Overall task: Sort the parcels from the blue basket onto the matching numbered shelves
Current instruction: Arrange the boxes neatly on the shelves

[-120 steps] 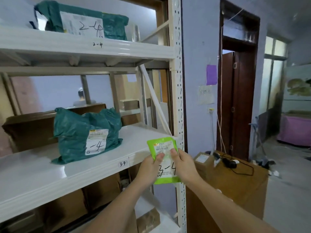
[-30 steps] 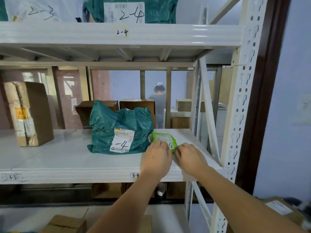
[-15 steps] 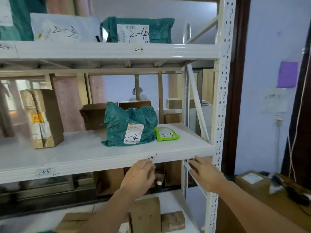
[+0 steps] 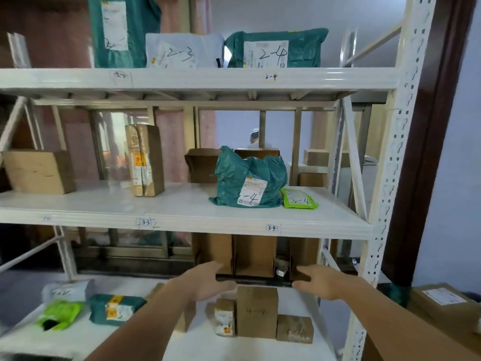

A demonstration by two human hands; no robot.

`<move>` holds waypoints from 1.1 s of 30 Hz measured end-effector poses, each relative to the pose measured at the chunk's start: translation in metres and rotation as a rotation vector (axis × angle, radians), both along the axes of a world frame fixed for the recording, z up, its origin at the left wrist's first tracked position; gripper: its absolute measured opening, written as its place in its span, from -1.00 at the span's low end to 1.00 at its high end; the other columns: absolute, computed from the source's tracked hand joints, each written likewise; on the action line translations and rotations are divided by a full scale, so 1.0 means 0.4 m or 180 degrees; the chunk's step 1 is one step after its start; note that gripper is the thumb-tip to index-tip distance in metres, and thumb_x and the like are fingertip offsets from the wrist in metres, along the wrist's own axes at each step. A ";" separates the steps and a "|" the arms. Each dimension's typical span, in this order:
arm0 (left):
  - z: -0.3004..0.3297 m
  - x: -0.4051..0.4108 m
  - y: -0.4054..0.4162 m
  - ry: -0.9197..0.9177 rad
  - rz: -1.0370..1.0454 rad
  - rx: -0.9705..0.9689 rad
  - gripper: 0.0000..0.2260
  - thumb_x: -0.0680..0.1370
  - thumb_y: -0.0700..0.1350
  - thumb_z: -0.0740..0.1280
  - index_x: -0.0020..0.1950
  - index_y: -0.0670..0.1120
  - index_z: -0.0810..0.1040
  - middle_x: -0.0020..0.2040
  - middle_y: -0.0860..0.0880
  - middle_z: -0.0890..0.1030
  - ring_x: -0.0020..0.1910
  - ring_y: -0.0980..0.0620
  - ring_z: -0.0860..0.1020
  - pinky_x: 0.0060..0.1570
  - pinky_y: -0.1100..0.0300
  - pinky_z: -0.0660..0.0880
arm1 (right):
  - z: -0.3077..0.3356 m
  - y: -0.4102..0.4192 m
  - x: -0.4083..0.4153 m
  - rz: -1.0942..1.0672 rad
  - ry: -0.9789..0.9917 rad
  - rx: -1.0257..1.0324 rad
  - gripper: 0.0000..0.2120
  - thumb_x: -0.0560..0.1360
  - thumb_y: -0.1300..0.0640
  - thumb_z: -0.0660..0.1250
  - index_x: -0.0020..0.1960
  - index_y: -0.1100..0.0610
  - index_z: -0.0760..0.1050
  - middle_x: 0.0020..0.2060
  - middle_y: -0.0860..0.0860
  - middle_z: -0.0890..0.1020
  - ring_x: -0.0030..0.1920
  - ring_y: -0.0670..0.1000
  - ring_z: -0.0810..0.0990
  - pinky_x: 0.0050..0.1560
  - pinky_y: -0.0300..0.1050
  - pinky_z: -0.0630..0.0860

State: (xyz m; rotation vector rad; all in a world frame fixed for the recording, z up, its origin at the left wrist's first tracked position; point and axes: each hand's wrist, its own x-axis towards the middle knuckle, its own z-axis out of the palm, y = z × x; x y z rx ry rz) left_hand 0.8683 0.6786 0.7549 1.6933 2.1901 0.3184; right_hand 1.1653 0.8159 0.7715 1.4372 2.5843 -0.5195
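Head view: small lime-green plastic parcel marked 3-4 [image 4: 299,201] lies on white metal 3-4 shelf [image 4: 312,225]; left hand [image 4: 208,282], right hand [image 4: 318,284] spread, empty; blue basket unseen, remainder unknown.

Teal bag [image 4: 251,178]: I can't read its label's first digit.
Top-left parcel [image 4: 119,29]: frame cuts it off.
Far person [image 4: 256,138]: mostly hidden from me.

**Storeroom behind the rack**

A pale lavender painted wall [image 4: 466,142] fills the right edge of the frame, beside a dark brown wooden door frame [image 4: 426,142]. A white perforated steel upright [image 4: 390,162] crosses right of centre. Soft daylight shows through a pinkish translucent window [image 4: 177,142] at centre left.
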 end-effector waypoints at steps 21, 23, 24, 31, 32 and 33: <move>-0.177 -0.489 -1.130 0.0113 0.2947 -0.0606 -0.12 0.45 0.50 0.22 0.62 0.00 0.22 0.61 -0.02 0.26 0.56 -0.07 0.27 0.52 -0.02 0.25 | -0.117 -0.721 -1.015 0.2875 -0.0278 0.0141 -0.23 0.51 -0.43 0.17 0.61 -0.10 0.15 0.58 0.00 0.25 0.54 0.08 0.26 0.50 0.04 0.23; -0.185 -0.527 -1.225 0.0112 0.3099 -0.0590 -0.09 0.41 0.53 0.19 0.60 0.01 0.26 0.60 -0.02 0.29 0.55 -0.06 0.30 0.50 -0.01 0.27 | -0.116 -0.820 -1.097 0.3123 -0.0216 0.0089 -0.24 0.53 -0.39 0.19 0.62 -0.07 0.15 0.59 0.01 0.23 0.55 0.09 0.24 0.51 0.03 0.22; -0.181 -0.538 -1.266 0.0095 0.3186 -0.0600 -0.10 0.41 0.53 0.18 0.60 0.01 0.27 0.59 -0.02 0.31 0.53 -0.06 0.32 0.48 0.00 0.29 | -0.118 -0.869 -1.136 0.3244 -0.0178 0.0109 -0.24 0.53 -0.39 0.19 0.62 -0.05 0.15 0.59 0.02 0.23 0.55 0.09 0.25 0.50 0.03 0.23; -0.183 -0.605 -1.458 0.0127 0.3525 -0.0678 -0.24 0.46 0.47 0.21 0.52 0.03 0.38 0.44 0.01 0.48 0.33 -0.05 0.51 0.29 0.02 0.46 | -0.146 -1.101 -1.330 0.3847 -0.0101 -0.0004 -0.22 0.53 -0.40 0.19 0.62 -0.05 0.12 0.60 0.02 0.20 0.57 0.08 0.21 0.52 0.05 0.22; -0.183 -0.615 -1.477 0.0104 0.3599 -0.0686 -0.23 0.46 0.47 0.20 0.53 0.04 0.36 0.45 0.01 0.47 0.34 -0.05 0.50 0.29 0.02 0.46 | -0.147 -1.124 -1.351 0.3890 -0.0092 -0.0039 -0.22 0.53 -0.39 0.20 0.62 -0.05 0.13 0.59 0.02 0.22 0.56 0.09 0.22 0.52 0.05 0.23; -0.188 -0.630 -1.496 0.0094 0.3674 -0.0691 -0.21 0.46 0.48 0.20 0.56 0.04 0.33 0.48 0.01 0.45 0.36 -0.05 0.49 0.31 0.02 0.45 | -0.152 -1.144 -1.373 0.3946 -0.0089 -0.0070 -0.24 0.54 -0.37 0.20 0.62 -0.04 0.15 0.58 0.02 0.25 0.55 0.09 0.25 0.50 0.06 0.26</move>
